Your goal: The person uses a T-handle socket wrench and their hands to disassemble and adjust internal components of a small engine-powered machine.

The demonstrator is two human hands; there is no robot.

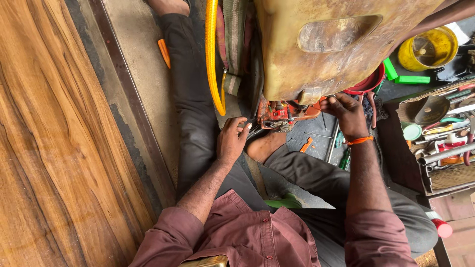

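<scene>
Though beneath the tank [316,44], engine [279,112] between hands.

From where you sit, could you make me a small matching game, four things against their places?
Things:
1. curved yellow hose
2. round yellow tub
3. orange wristband
4. red and orange engine block

Places:
A. under the big stained tan tank, between the left hand and the right hand
B. top right corner, on the dark floor
C. around the right wrist
D. running down the left side of the tank

Pairs: 1-D, 2-B, 3-C, 4-A
</scene>
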